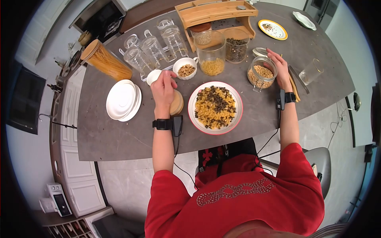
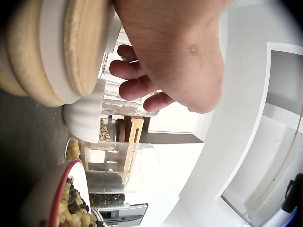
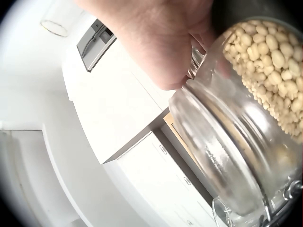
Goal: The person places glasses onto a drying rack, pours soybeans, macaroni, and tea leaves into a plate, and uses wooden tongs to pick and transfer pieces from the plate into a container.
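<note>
My right hand [image 1: 280,70] holds a glass clip jar [image 1: 262,75] of pale soybeans from its right side, its fingers partly hidden behind the jar. In the right wrist view, the glass lid [image 3: 213,146] sits over the jar's mouth, with a wire clasp [image 3: 293,189] at the edge. Raised above the table, my left hand [image 1: 162,92] has loosely curled fingers with nothing seen in them. Under it are a white cup [image 1: 153,77] and a wooden-lidded container [image 1: 177,104]. Between my hands, a red-rimmed plate [image 1: 193,122] holds yellow pasta topped with dark bits.
Stacked white plates [image 1: 121,100], a spaghetti jar [image 1: 105,61] and glass mugs [image 1: 152,49] stand left. Behind the plate are a handled white bowl [image 1: 193,61], pasta jar [image 1: 210,49], dark-filled jar [image 1: 237,50] and wooden rack [image 1: 216,16]. A drinking glass [image 1: 310,72] stands right.
</note>
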A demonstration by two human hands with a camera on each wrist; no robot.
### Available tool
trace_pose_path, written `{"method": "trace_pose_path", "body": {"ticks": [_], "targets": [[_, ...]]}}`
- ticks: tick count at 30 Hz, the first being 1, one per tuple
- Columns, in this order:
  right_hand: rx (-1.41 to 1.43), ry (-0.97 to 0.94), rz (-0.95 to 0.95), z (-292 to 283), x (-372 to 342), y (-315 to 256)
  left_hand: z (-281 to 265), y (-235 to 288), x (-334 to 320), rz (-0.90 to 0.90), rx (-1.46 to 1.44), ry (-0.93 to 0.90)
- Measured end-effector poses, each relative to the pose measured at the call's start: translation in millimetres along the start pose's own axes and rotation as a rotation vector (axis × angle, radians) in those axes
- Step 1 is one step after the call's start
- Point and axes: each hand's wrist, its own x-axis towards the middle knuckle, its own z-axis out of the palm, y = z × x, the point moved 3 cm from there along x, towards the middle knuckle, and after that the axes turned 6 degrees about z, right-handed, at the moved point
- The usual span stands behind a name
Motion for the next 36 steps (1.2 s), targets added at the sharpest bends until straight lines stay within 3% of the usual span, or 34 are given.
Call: {"method": "trace_pose_path", "body": {"ticks": [2, 4, 5, 8, 9, 12, 13, 15, 16, 19, 21, 23, 25, 27, 29, 31, 33, 35, 36], "targets": [[-0.022, 0.023, -0.031, -2.4, 1.7, 1.5, 0.0, -1.5, 0.3, 0.024, -0.008, 0.017], [-0.289, 0.225, -0.11, -11.6, 6.4, 4.4, -0.3, -1.9, -1.8, 0.047, -0.015, 0.03], [-0.29, 0.22, -0.11, -11.5, 5.5, 3.3, -1.0, 0.5, -1.8, 0.076, -0.013, 0.045], [-0.761, 0.514, -0.253, -6.8, -14.5, -19.7, -1.6, 8.0, -2.3, 0.127, 0.0, 0.091], [-0.759, 0.509, -0.255, -2.8, -18.5, -25.9, -2.8, 9.6, -2.1, 0.15, 0.007, 0.113], [-0.529, 0.7, -0.642, 13.6, -42.5, -56.7, -7.6, 9.1, -4.1, 0.239, 0.057, 0.19], [-0.528, 0.698, -0.641, 13.5, -42.6, -59.9, -7.8, 9.1, -4.5, 0.238, 0.059, 0.191], [-0.441, 0.663, -1.228, 21.1, -55.5, -73.3, -10.8, 16.6, -6.5, 0.372, 0.132, 0.303], [-0.437, 0.661, -1.228, 24.2, -53.4, -77.8, -11.0, 17.6, -6.6, 0.372, 0.136, 0.305], [-0.207, 0.474, -1.696, 64.9, -70.4, -106.9, -13.1, 22.2, -8.6, 0.429, 0.202, 0.305], [-0.277, 0.456, -1.745, 85.1, -78.3, -128.0, -14.3, 25.7, -9.0, 0.511, 0.283, 0.33], [-0.186, 0.183, -1.838, 103.2, -73.8, -142.1, -15.9, 19.3, -9.9, 0.507, 0.29, 0.342], [-0.117, 0.115, -1.829, 118.9, -73.0, -150.1, -14.0, 15.0, -10.4, 0.497, 0.294, 0.36], [-0.074, -0.158, -1.499, 132.8, -67.7, -153.4, -13.5, 13.7, -9.6, 0.506, 0.226, 0.409], [-0.079, -0.215, -1.391, 144.4, -57.9, -148.2, -15.5, 13.8, -10.9, 0.507, 0.26, 0.365], [0.111, -0.699, -0.702, 159.2, -35.6, -132.0, -14.8, 14.7, -10.9, 0.503, 0.285, 0.326], [0.109, -0.68, -0.373, 173.2, -26.7, -115.4, -12.9, 18.2, -11.2, 0.525, 0.294, 0.311], [0.113, -0.64, -0.278, 182.8, -16.8, -101.1, -9.9, 21.5, -11.6, 0.505, 0.269, 0.302], [0.244, -0.695, -0.092, 185.5, -10.9, -92.6, -9.3, 26.0, -11.3, 0.524, 0.295, 0.298]]}}
